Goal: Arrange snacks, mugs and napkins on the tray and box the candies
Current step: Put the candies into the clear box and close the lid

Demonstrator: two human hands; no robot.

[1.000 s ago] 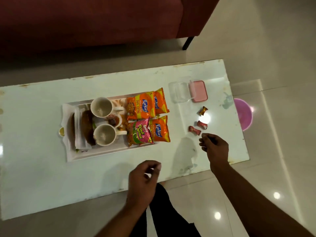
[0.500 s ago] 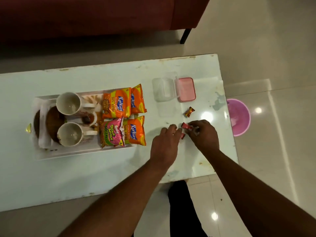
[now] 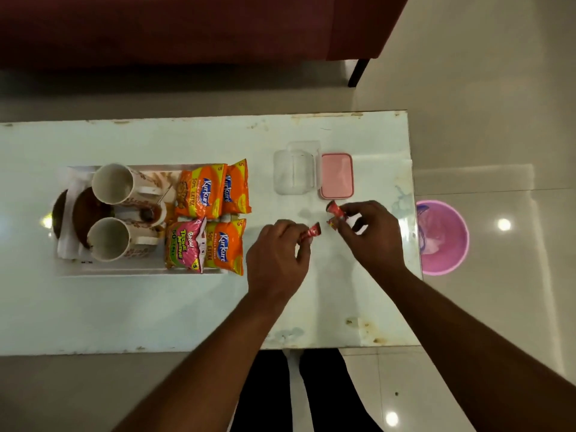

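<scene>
My left hand [image 3: 277, 254] pinches a red wrapped candy [image 3: 312, 232] just above the table. My right hand [image 3: 371, 235] pinches a second red candy [image 3: 334, 209], and another wrapper end [image 3: 332, 224] pokes out under its fingers. Beyond both hands stands the clear box [image 3: 294, 173], open, with its pink lid [image 3: 337, 175] lying beside it on the right. At the left, the white tray [image 3: 124, 269] carries two white mugs [image 3: 113, 183] [image 3: 109, 240], white napkins [image 3: 67, 247] and several snack packets [image 3: 212, 194].
The white table [image 3: 156, 307] ends just right of my right hand. A pink bin [image 3: 442, 236] stands on the floor past that edge. A dark red sofa [image 3: 187, 26] runs along the far side. My legs show below the near table edge.
Both hands reached to the candies on the right of the table and lifted them. The gold-wrapped candy that lay near the lid is no longer on the table.
</scene>
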